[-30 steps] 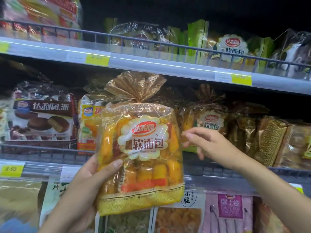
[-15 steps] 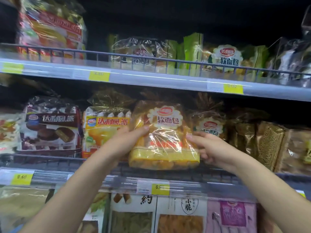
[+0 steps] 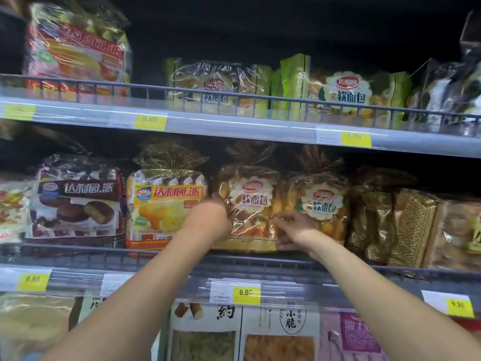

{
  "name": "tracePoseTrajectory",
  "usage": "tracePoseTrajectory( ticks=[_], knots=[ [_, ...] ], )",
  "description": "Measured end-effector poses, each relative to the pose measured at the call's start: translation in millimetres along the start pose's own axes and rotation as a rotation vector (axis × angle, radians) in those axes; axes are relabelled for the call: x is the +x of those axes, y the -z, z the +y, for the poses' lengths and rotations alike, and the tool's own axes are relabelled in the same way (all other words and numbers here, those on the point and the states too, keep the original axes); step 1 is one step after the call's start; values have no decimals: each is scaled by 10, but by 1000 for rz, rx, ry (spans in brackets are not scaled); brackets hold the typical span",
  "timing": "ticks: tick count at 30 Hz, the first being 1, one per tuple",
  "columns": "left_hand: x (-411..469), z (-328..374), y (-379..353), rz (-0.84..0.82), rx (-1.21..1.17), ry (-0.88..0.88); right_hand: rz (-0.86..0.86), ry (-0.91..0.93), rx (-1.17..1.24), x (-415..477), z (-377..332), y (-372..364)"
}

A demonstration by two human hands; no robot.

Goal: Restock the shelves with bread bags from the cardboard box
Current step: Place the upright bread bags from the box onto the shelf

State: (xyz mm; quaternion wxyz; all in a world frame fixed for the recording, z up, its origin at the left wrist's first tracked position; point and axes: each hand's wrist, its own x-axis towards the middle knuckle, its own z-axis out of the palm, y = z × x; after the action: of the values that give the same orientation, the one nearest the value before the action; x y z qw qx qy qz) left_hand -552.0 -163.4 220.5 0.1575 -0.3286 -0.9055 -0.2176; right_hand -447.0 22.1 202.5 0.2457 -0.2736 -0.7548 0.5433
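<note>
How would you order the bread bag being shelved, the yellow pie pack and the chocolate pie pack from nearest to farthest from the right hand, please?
From the right hand, in the head view:
1. bread bag: in its grip, just to its left.
2. yellow pie pack: further left on the same shelf.
3. chocolate pie pack: farthest left.

The bread bag (image 3: 250,204) is clear, crinkly plastic with a gold band along the bottom, a gathered gold top and a white scalloped label bearing a red logo. It stands upright on the middle shelf (image 3: 78,276) with its label facing out. It sits between a yellow pie pack (image 3: 166,207) and a matching bread bag (image 3: 321,204).
</note>
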Motion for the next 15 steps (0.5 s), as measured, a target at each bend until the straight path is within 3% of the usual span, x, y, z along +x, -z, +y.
tracePoseTrajectory(
  ticks=[3,5,7,10,12,15],
  knots=[
    [-115,-110,-148,131,-18,-76,49,35,-67,-17,26,-1],
    [-175,-141,-165,215,-56,-98,160,127,-287,-38,17,35],
    [-184,-147,-142,168,-97,-124,248,280,-536,-92,16,57],
    [-108,-182,-138,-58,-241,-108,6,429,-616,-203,36,18],
    [-22,-270,-149,-99,-335,-91,-150,463,-643,-241,69,-39],
    [65,-446,-136,-146,-501,-30,-181,486,-664,-209,81,-94]
  ],
)
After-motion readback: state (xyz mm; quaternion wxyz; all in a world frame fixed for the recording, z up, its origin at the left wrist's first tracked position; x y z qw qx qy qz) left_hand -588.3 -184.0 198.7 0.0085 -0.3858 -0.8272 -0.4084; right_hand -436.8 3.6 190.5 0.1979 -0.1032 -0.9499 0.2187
